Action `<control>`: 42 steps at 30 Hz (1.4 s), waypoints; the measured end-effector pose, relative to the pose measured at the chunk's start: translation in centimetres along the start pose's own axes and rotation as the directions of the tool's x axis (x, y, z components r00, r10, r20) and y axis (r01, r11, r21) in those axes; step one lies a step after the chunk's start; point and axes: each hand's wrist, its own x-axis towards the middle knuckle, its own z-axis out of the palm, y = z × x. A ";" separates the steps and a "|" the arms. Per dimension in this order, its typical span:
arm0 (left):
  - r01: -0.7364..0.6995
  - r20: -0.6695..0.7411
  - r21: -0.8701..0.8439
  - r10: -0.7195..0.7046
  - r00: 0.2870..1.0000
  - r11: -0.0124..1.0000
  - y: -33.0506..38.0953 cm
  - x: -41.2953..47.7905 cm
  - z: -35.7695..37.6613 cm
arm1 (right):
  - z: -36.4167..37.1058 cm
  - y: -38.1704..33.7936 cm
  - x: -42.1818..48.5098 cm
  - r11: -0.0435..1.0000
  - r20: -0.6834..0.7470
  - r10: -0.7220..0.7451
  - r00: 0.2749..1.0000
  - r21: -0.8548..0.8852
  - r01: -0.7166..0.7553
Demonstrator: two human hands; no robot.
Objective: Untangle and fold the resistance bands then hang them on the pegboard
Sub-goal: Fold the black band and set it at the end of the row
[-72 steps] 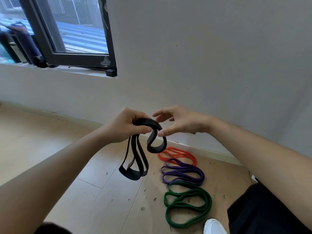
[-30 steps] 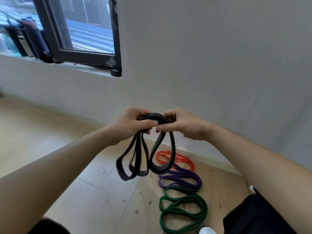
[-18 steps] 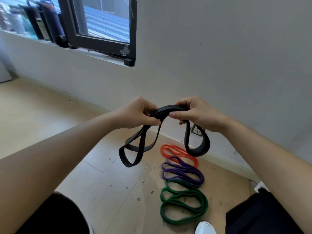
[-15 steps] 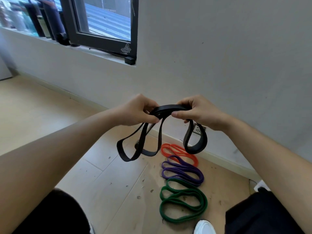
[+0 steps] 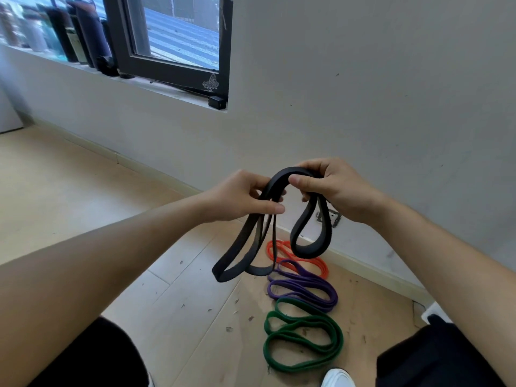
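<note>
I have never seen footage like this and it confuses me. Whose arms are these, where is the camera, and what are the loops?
There is no machine here. A person wears a wide-angle camera on the head, which looks forward and down, so you see the person's own arms reaching into the picture. The wide lens bends the edges.

The left hand and the right hand both grip one black band, a stretchy exercise loop. It arches between the hands, and its folds hang below each of them.

On the wooden floor by the wall, three more bands lie folded in a row: the orange band nearest the wall, then the purple band, then the green band nearest the person. A window is at the upper left. No pegboard is in view.
</note>
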 end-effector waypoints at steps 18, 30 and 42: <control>-0.042 -0.096 -0.134 0.029 0.995 0.990 1.3 0.2 0.0 | -0.9 0.6 -0.8 0.974 0.111 0.099 0.989 -0.212 -0.073; 0.003 -0.165 -0.061 -0.013 0.986 0.998 0.7 -0.2 0.0 | 1.1 -0.5 0.3 0.873 0.124 0.083 0.989 -0.487 -0.012; 0.063 -0.111 -0.077 -0.071 0.991 0.995 -1.3 -0.9 1.6 | -1.4 -0.2 -0.7 0.959 0.081 0.057 0.995 -0.281 -0.032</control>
